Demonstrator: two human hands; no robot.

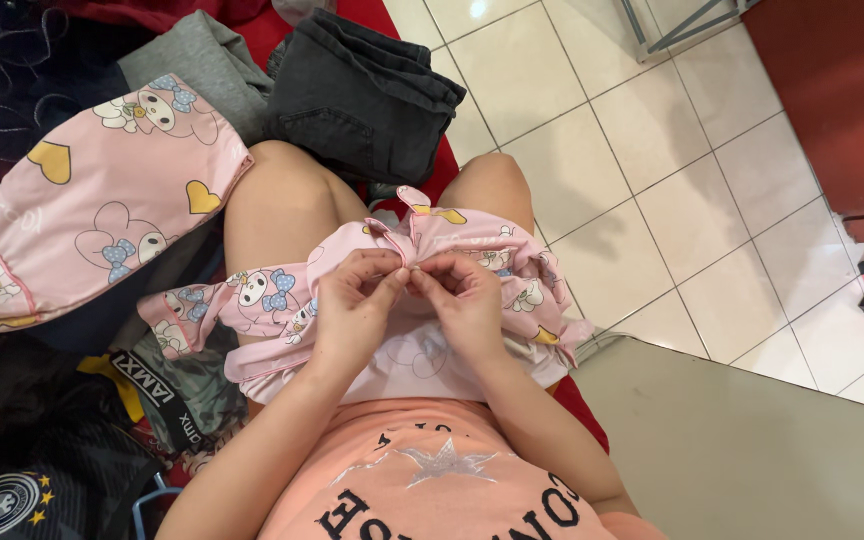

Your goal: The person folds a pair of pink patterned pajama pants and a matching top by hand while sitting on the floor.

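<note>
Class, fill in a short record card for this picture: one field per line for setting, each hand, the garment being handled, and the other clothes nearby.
Setting: person seated, legs out over a white tiled floor
Left hand: fingertips pinched on the pink cartoon-print cotton garment lying on the lap
Right hand: pinching the same spot, fingertips meeting the left hand's
Grip: both hands closed on a small fold near the garment's bow
Nearby: matching pink heart-print piece at left; folded dark grey jeans beyond the knees
</note>
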